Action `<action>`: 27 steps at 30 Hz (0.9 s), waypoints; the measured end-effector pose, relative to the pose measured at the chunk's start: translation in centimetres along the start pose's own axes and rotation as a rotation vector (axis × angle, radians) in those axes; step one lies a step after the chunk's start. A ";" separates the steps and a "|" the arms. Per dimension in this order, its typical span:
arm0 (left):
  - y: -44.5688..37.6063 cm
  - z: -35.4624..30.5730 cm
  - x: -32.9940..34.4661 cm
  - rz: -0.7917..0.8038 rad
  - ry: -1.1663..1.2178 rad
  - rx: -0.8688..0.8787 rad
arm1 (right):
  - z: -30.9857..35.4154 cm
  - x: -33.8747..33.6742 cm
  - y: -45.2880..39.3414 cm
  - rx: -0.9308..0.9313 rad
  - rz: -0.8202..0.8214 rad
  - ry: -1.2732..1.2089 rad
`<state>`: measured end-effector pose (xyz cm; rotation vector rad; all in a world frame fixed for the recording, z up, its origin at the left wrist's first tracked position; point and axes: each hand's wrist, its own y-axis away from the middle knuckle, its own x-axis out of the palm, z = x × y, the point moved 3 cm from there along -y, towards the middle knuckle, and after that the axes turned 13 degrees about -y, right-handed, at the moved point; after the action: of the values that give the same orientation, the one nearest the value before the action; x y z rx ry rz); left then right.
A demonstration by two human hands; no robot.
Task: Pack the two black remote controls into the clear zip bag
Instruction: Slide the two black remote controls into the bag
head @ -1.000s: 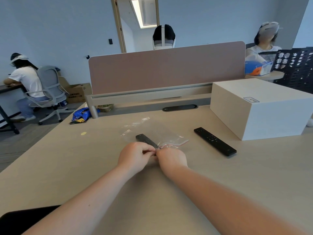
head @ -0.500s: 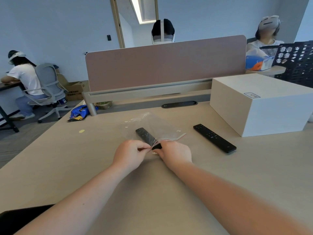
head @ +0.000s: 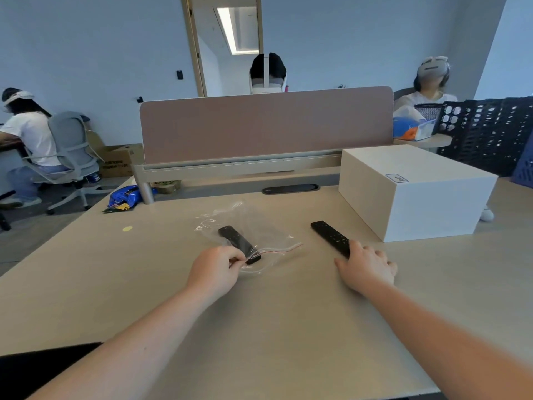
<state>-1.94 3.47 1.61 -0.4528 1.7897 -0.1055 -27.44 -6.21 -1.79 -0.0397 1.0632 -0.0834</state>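
A clear zip bag with a red seal line lies on the desk's middle. One black remote control lies mostly inside it, its near end sticking out of the mouth. My left hand pinches the bag's near edge at that mouth. The second black remote control lies bare on the desk to the right, slanting toward me. My right hand rests over its near end, fingers curled down on it; whether they grip it is not clear.
A large white box stands right behind the second remote. A pink divider screen closes the desk's far edge. A black crate sits far right. Other people sit beyond the divider and at the left.
My right hand has let go of the bag's mouth and moved right onto the near end of the second remote. My left hand still holds the bag.
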 end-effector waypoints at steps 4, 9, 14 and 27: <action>-0.3 0.4 0.2 0.001 -0.038 -0.037 | 0.3 -0.5 0.0 -0.127 -0.048 -0.164; -0.4 0.3 0.0 -0.060 -0.052 -0.041 | 2.7 -2.2 2.2 -0.263 -0.024 -0.539; -0.7 0.0 -0.3 -0.050 -0.050 -0.071 | 4.9 -4.0 4.4 -0.354 0.136 -0.762; -1.1 -0.2 -1.3 -0.086 0.029 -0.155 | 6.0 -4.6 7.0 -0.521 0.188 -0.425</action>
<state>-1.57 2.89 3.23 -0.6423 1.8147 -0.0333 -24.07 1.16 4.63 -0.4107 0.6365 0.3610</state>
